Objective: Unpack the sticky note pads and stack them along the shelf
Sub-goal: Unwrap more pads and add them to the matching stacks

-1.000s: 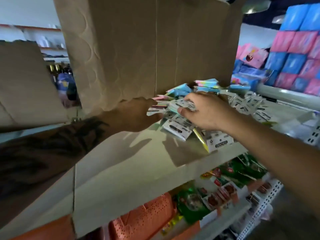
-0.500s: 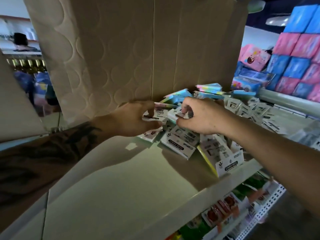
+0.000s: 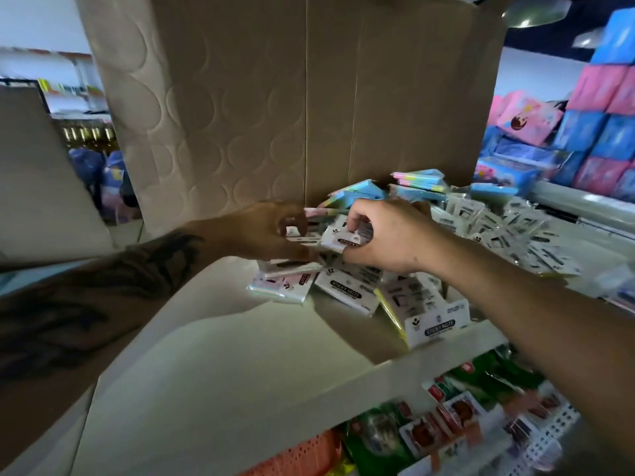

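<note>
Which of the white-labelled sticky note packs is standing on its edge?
The yellow-sided sticky note pack at the front edge of the shelf, below the right hand; the neighbouring packs lie flat.

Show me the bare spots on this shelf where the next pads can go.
Free: the pale shelf top between the tattooed left forearm and the front edge, left of the white sticky note packs. Crowded: the pile under both hands and rightward.

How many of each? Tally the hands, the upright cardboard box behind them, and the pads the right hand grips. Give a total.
Hands: 2 (left hand, right hand)
Upright cardboard box: 1
Sticky note pad gripped by the right hand: 1
Total: 4
</note>
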`<state>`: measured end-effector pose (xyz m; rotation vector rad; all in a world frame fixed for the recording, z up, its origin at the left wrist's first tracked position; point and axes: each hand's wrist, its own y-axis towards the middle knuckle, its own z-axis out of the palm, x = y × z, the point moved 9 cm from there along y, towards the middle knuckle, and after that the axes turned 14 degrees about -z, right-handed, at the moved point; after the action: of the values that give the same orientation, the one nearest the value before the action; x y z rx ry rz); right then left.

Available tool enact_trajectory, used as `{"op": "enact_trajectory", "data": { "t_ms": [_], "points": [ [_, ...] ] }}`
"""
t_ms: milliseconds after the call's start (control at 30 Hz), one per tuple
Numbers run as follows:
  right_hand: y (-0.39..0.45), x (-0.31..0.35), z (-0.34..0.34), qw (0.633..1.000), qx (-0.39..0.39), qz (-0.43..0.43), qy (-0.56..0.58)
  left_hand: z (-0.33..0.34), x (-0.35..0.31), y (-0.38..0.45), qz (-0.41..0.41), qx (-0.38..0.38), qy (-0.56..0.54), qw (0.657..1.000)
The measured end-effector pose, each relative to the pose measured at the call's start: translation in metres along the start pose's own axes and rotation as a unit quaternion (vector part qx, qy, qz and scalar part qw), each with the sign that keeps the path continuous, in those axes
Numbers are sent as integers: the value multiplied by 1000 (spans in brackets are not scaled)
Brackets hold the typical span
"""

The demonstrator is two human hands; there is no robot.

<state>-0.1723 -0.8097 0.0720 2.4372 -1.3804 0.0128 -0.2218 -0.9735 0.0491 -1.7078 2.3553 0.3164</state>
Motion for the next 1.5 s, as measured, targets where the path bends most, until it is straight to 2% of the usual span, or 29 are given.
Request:
{"op": "enact_trajectory", "data": {
  "t_ms": [233, 333, 567, 867, 1133, 1300, 1500],
  "points": [
    [-3, 4, 1, 999, -14, -44, 3, 0, 4, -18, -28, -45, -28, 998],
    [-1, 11, -4, 998, -22, -63, 15, -12, 11, -37, -56, -99, -48, 992],
    [19, 83, -7, 984, -23, -162, 66, -54, 39, -124, -99, -174, -54, 978],
    [36, 236, 51, 956, 34, -267, 115, -71, 148, -271, -165, -164, -65, 970],
    [46, 370, 109, 941, 83, -292, 147, -77, 275, -374, -216, -156, -124, 956],
    [46, 416, 143, 937, 116, -295, 148, -75, 316, -403, -188, -128, -112, 967],
    [44, 433, 151, 940, 149, -282, 119, -72, 330, -415, -174, -117, -93, 973]
  ]
}}
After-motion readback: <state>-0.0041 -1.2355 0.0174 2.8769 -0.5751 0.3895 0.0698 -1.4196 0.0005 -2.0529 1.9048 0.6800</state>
